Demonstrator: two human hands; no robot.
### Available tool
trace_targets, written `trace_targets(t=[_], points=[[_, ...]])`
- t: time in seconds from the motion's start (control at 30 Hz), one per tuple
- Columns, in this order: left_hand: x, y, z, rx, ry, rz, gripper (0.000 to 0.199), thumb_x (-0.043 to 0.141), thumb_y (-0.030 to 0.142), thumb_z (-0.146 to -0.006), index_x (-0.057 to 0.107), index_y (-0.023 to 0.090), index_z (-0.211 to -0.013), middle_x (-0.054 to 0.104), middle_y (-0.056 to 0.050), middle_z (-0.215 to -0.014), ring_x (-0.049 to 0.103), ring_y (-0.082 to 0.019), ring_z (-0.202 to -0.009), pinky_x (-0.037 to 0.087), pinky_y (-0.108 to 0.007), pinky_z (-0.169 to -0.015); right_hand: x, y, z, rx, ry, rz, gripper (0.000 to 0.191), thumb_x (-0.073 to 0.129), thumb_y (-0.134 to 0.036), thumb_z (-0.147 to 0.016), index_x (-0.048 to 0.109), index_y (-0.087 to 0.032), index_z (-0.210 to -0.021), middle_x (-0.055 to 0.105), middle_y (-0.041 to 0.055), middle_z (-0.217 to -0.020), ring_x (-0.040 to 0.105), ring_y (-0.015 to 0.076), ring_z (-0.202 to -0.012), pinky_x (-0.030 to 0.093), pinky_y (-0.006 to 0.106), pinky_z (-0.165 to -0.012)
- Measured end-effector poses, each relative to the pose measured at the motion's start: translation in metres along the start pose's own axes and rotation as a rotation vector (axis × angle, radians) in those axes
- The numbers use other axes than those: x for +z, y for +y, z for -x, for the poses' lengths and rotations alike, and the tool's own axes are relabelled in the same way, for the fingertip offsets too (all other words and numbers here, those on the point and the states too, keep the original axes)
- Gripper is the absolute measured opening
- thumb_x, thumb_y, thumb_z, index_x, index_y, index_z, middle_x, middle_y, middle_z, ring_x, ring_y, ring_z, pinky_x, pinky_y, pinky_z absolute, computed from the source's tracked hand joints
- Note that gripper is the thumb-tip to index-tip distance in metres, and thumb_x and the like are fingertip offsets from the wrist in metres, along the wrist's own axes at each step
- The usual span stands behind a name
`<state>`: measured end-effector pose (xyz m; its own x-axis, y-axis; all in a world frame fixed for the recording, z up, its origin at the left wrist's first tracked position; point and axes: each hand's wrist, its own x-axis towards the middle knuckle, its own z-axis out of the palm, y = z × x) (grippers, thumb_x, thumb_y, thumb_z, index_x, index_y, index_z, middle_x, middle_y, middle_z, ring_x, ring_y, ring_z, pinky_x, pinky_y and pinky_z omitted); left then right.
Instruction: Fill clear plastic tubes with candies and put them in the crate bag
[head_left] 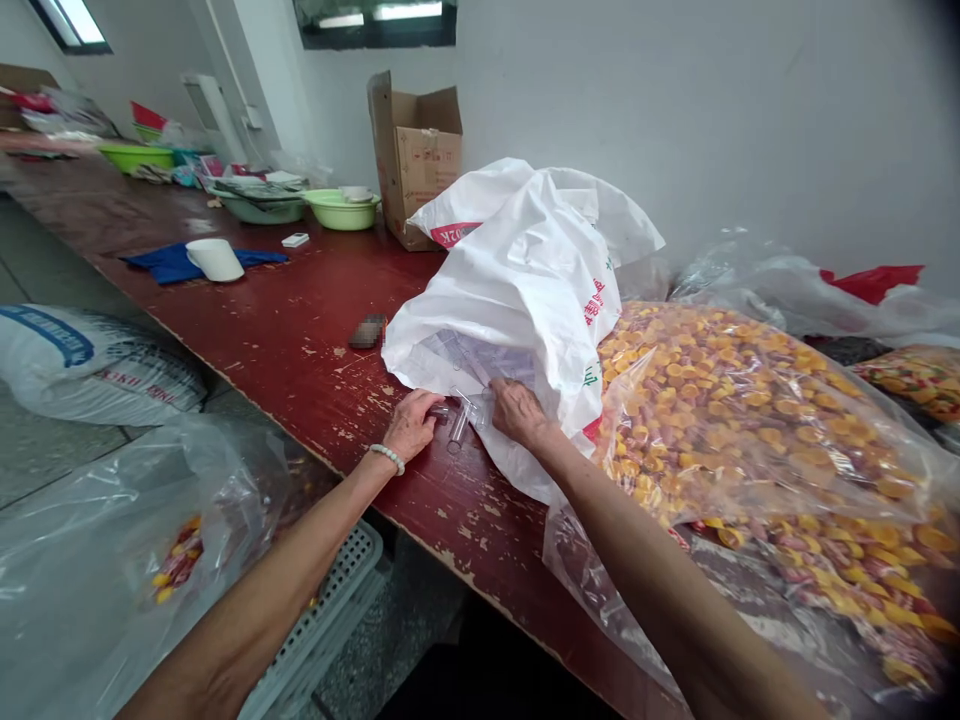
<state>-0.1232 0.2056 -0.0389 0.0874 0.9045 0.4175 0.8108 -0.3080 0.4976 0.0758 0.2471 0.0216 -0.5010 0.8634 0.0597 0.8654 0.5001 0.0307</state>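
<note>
A large white plastic sack (517,270) lies on the red table with its mouth towards me, and clear plastic tubes (459,425) show in and just outside the opening. My left hand (411,425), with a beaded bracelet at the wrist, has its fingers closed on a clear tube at the left of the mouth. At the right side of the opening, my right hand (516,410) is closed on a clear plastic piece by the sack's edge. To the right lies a clear bag of small yellow and pink pieces (720,400).
The worn red table (300,340) runs to the far left. On it stand a white mug (215,260), a cardboard box (424,160), a green basin (341,208) and a dark object (367,332). Below the left edge are a plastic bag (97,530) and a grey crate (330,600).
</note>
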Motion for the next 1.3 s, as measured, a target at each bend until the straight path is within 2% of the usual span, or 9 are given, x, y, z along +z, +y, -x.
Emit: trace_targets(t=[0.13, 0.23, 0.4, 0.53, 0.63, 0.73, 0.97, 1.13, 1.3], points=[[-0.006, -0.008, 0.006, -0.006, -0.006, -0.117, 0.031, 0.051, 0.013, -0.077, 0.063, 0.017, -0.105, 0.064, -0.01, -0.102, 0.053, -0.026, -0.103, 0.042, -0.041, -0.094, -0.01, -0.016, 0.009, 0.01, 0.08, -0.015, 0.034, 0.038, -0.011, -0.083, 0.05, -0.014, -0.114, 0.06, 0.0136, -0.106, 0.054, 0.0245, -0.1, 0.039, 0.032, -0.081], [-0.01, -0.011, 0.009, -0.02, -0.007, -0.161, 0.03, 0.05, 0.015, -0.079, 0.062, 0.017, -0.107, 0.065, -0.01, -0.101, 0.054, -0.025, -0.1, 0.041, -0.04, -0.094, -0.009, -0.041, 0.018, 0.005, 0.11, -0.049, 0.026, 0.039, -0.023, -0.087, 0.054, -0.02, -0.108, 0.059, 0.0107, -0.109, 0.054, 0.0259, -0.101, 0.04, 0.034, -0.08], [-0.019, -0.009, 0.015, -0.097, -0.035, -0.17, 0.039, 0.054, 0.022, -0.078, 0.056, 0.019, -0.118, 0.063, -0.008, -0.096, 0.058, -0.023, -0.09, 0.046, -0.034, -0.083, 0.01, -0.077, 0.019, 0.056, -0.012, -0.151, 0.038, 0.033, -0.049, -0.091, 0.051, -0.024, -0.113, 0.063, 0.0093, -0.104, 0.061, 0.0233, -0.091, 0.043, 0.033, -0.074], [-0.03, -0.011, 0.023, -0.093, -0.053, -0.078, 0.039, 0.053, 0.026, -0.081, 0.055, 0.024, -0.119, 0.064, -0.006, -0.107, 0.06, -0.021, -0.092, 0.045, -0.031, -0.084, 0.018, -0.084, 0.019, 0.049, -0.071, -0.185, 0.034, 0.037, -0.041, -0.091, 0.049, -0.026, -0.118, 0.062, 0.0082, -0.11, 0.063, 0.0221, -0.091, 0.043, 0.032, -0.073], [-0.039, -0.011, 0.029, -0.157, -0.066, -0.021, 0.044, 0.053, 0.028, -0.081, 0.051, 0.024, -0.125, 0.064, -0.004, -0.092, 0.059, -0.019, -0.08, 0.046, -0.031, -0.078, 0.02, -0.08, 0.025, 0.072, -0.063, -0.253, 0.045, 0.042, -0.035, -0.088, 0.036, -0.027, -0.132, 0.062, 0.0076, -0.112, 0.063, 0.0219, -0.09, 0.043, 0.031, -0.072], [-0.045, -0.008, 0.034, -0.222, -0.094, 0.164, 0.049, 0.054, 0.031, -0.08, 0.048, 0.021, -0.127, 0.057, -0.001, -0.077, 0.057, -0.017, -0.072, 0.046, -0.031, -0.073, 0.024, -0.074, 0.032, 0.145, -0.104, -0.467, 0.047, 0.05, -0.035, -0.082, 0.04, -0.022, -0.127, 0.065, 0.0059, -0.101, 0.062, 0.0213, -0.088, 0.042, 0.028, -0.069], [-0.046, -0.007, 0.045, -0.484, -0.208, 0.902, 0.051, 0.063, 0.032, -0.072, 0.047, 0.017, -0.118, 0.054, -0.001, -0.089, 0.061, -0.012, -0.066, 0.05, -0.027, -0.063, 0.039, -0.071, 0.044, 0.13, -0.037, -0.584, 0.023, 0.052, -0.02, -0.074, 0.06, -0.021, -0.096, 0.063, 0.0057, -0.095, 0.059, 0.0197, -0.085, 0.04, 0.027, -0.069], [-0.053, -0.01, 0.045, -0.561, -0.232, 1.077, 0.048, 0.068, 0.024, -0.067, 0.044, 0.019, -0.108, 0.061, -0.002, -0.089, 0.066, -0.015, -0.073, 0.052, -0.028, -0.069, 0.038, -0.068, 0.048, 0.124, -0.003, -0.622, 0.026, 0.05, -0.024, -0.079, 0.056, -0.02, -0.105, 0.062, 0.0049, -0.092, 0.057, 0.0169, -0.081, 0.039, 0.026, -0.07], [-0.06, -0.003, 0.049, -0.538, -0.16, 1.126, 0.072, 0.069, 0.029, -0.07, 0.031, 0.03, -0.13, 0.062, -0.001, -0.091, 0.068, -0.017, -0.076, 0.053, -0.035, -0.074, 0.03, -0.063, 0.064, 0.19, -0.002, -0.791, 0.03, 0.052, -0.036, -0.081, 0.056, -0.02, -0.106, 0.059, -0.0003, -0.071, 0.053, 0.0143, -0.064, 0.037, 0.025, -0.06]])
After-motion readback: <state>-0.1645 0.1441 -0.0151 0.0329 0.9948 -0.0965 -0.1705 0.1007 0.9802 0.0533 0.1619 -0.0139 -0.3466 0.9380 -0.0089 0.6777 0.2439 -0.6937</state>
